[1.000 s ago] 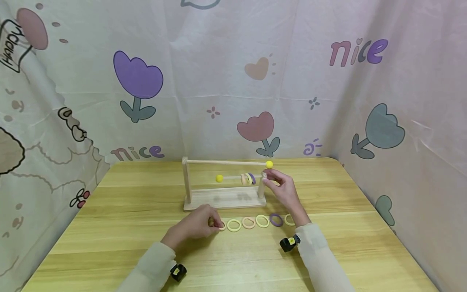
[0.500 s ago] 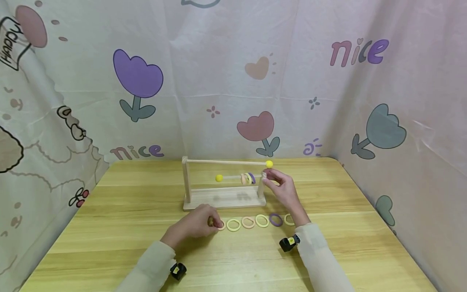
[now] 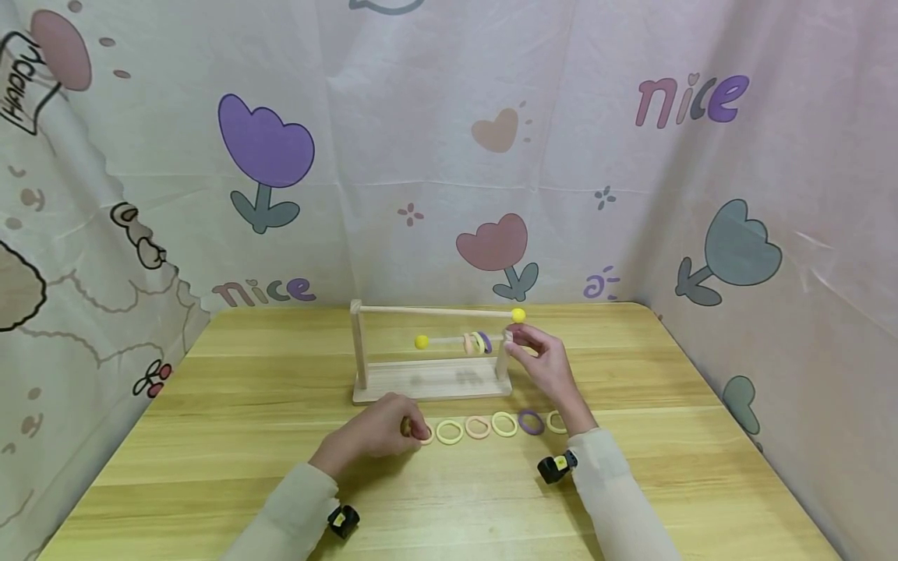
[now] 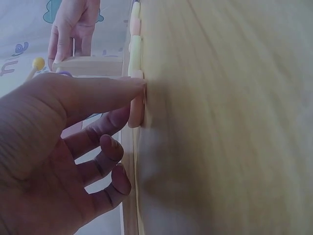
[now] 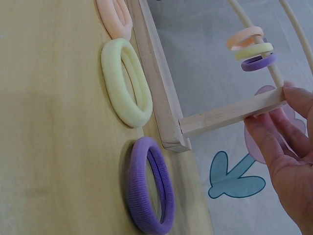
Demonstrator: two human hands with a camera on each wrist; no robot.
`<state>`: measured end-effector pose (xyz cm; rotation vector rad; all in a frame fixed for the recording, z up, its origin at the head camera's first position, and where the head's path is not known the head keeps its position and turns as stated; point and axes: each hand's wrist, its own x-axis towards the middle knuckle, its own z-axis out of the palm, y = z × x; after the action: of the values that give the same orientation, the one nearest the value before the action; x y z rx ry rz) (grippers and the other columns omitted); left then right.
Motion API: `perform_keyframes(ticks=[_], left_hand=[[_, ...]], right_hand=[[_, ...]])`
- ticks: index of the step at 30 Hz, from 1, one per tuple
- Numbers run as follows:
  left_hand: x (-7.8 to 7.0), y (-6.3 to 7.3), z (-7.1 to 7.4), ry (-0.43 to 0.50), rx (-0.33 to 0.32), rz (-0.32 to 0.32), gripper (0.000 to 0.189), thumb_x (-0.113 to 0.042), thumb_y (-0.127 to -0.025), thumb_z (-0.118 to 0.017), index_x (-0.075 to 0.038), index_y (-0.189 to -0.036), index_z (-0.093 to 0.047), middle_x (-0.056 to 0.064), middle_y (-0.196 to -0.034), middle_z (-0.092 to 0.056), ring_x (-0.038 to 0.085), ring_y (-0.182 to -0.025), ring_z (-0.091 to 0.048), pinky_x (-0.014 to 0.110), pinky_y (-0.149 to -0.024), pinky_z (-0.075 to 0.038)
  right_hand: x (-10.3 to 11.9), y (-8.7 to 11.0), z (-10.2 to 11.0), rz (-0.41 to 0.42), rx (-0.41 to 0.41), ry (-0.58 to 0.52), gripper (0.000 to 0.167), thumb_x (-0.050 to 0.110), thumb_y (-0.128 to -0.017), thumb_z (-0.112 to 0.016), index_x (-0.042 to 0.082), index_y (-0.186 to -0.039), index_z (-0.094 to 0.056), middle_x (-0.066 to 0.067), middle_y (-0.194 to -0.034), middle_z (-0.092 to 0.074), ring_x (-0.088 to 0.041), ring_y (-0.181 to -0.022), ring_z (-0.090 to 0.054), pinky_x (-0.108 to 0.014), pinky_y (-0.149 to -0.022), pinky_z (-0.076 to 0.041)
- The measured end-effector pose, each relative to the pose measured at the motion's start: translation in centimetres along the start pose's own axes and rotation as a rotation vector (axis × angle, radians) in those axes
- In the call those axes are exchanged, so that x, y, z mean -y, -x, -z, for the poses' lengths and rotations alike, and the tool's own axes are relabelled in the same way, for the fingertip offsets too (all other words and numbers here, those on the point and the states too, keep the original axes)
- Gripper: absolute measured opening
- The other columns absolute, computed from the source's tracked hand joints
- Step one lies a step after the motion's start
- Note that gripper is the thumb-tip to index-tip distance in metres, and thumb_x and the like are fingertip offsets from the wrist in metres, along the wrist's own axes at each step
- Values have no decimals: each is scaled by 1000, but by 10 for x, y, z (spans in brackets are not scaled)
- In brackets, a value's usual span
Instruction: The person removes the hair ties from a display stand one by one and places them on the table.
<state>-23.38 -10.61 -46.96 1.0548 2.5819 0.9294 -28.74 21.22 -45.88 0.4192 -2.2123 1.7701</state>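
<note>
My left hand (image 3: 382, 427) pinches a peach hair tie (image 4: 136, 115) between thumb and forefinger, at the left end of a row lying on the table. Its other fingers curl loosely. With fingertips and thumb, my right hand (image 3: 547, 366) grips the top of the short post (image 5: 230, 114) of a wooden rack (image 3: 435, 382). On the rack's lower rod hang a peach tie (image 5: 243, 34), a yellow one (image 5: 254, 51) and a purple one (image 5: 264, 63), close to that post. The upper rod (image 3: 435, 312) is bare, with a yellow ball at its tip.
Rightward from the pinched tie lie a yellow tie (image 3: 450, 443), a peach one (image 3: 478, 438), another yellow (image 3: 504, 435), a purple (image 3: 531, 433) and one more yellow, partly behind my right wrist. A printed curtain (image 3: 393, 117) hangs behind the wooden table (image 3: 210, 436).
</note>
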Motion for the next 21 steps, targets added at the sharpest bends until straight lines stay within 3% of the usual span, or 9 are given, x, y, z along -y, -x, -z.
perform_keyframes(ticks=[4,7,13,21], left_hand=[[-3,-2,2,8,15,3,9,-4,-84,-82,-13,-86,-80,-8,-82,-73,3,-75,-61,17,-68,-54],[-8,-5,5,5,-8,11,5,-8,-86,-80,-13,-87,-80,-11,-79,-70,2,-71,-57,17,-64,-53],[-19,-19,15,20,-144,19,5,-9,-89,-77,-11,-90,-82,-8,-85,-72,5,-72,-55,18,-62,-50],[-24,-41,18,-29,-299,-42,5,-11,-90,-79,-8,-93,-82,-2,-89,-79,9,-77,-64,19,-68,-53]], right_hand=[[0,0,0,2,1,2,34,5,-95,-74,-6,-126,-68,-28,-128,-68,3,-102,-65,-13,-90,-58],[0,0,0,7,0,-3,33,5,-95,-74,-6,-125,-68,-28,-128,-68,3,-102,-65,-13,-90,-58],[0,0,1,18,-3,-3,33,4,-94,-74,-7,-125,-68,-29,-127,-68,3,-101,-66,-14,-90,-58],[0,0,0,28,0,-12,33,2,-94,-73,-9,-124,-67,-30,-127,-68,4,-101,-66,-12,-90,-58]])
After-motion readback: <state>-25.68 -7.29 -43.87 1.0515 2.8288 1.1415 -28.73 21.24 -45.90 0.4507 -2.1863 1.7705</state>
